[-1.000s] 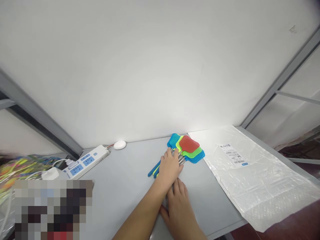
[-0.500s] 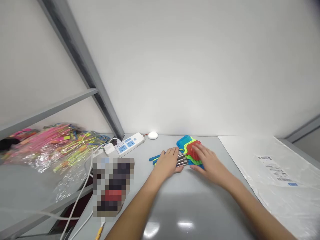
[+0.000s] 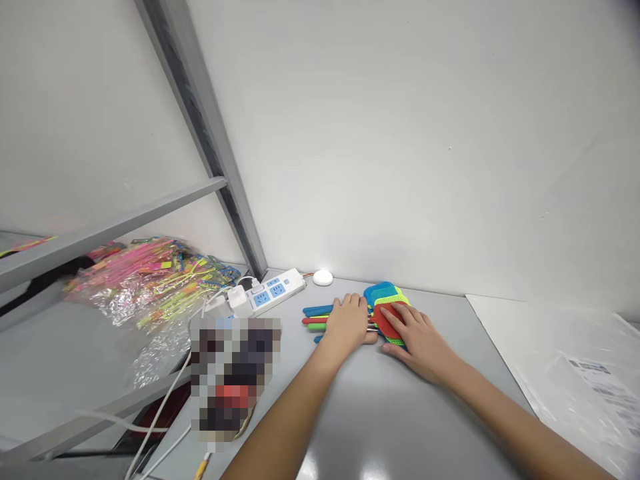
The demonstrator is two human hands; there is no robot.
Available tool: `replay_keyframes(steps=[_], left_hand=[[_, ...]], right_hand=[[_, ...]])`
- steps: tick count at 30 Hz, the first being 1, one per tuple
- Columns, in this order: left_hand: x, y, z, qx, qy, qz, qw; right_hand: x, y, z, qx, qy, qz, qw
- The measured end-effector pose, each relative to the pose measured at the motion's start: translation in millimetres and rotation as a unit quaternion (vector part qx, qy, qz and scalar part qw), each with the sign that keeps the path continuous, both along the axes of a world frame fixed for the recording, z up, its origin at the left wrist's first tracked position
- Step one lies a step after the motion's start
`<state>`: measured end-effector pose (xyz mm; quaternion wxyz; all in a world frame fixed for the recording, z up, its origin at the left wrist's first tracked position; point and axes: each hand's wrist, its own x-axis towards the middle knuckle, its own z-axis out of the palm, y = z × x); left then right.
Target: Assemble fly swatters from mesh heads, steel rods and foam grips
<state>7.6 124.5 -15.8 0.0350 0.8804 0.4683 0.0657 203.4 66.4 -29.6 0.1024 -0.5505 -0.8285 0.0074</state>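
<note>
A bundle of fly swatters lies on the grey table, with a red mesh head (image 3: 389,323) on top and blue and yellow-green heads beneath. Their coloured handles (image 3: 315,321), in blue, red and green, point left. My left hand (image 3: 347,323) is closed over the bundle where handles and metal shafts meet, its fingers across the top and its thumb on the near side. Flat on the red head, my right hand (image 3: 423,343) rests with fingers stretched and thumb apart. Both hands hide parts of the shafts.
A white power strip (image 3: 275,293) with plugs and a small round white device (image 3: 323,277) stand at the back left. Nearer is a pixelated object (image 3: 237,380). Plastic-bagged colourful items (image 3: 165,280) lie beyond the metal frame (image 3: 200,113). White sheeting (image 3: 545,353) covers the right.
The view has shifted, so the scene sits further right. My left hand remains over the bundle, where red and green handles now show to its left. My right hand still lies on the red head.
</note>
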Motion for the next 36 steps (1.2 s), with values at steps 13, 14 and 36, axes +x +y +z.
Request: replay_keyframes(steps=[13, 14, 36], left_hand=[[8.0, 13.8, 1.3, 0.018, -0.005, -0.069, 0.997], [8.6, 14.3, 1.2, 0.019, -0.006, -0.066, 0.998], [-11.6, -121.4, -4.1, 0.008, -0.118, -0.061, 0.991]], right_hand=[[17.2, 23.8, -4.3, -0.052, -0.024, -0.01, 0.998], [20.0, 18.9, -4.2, -0.056, -0.026, -0.009, 0.998], [-14.4, -110.7, -20.9, 0.037, 0.003, 0.018, 0.999]])
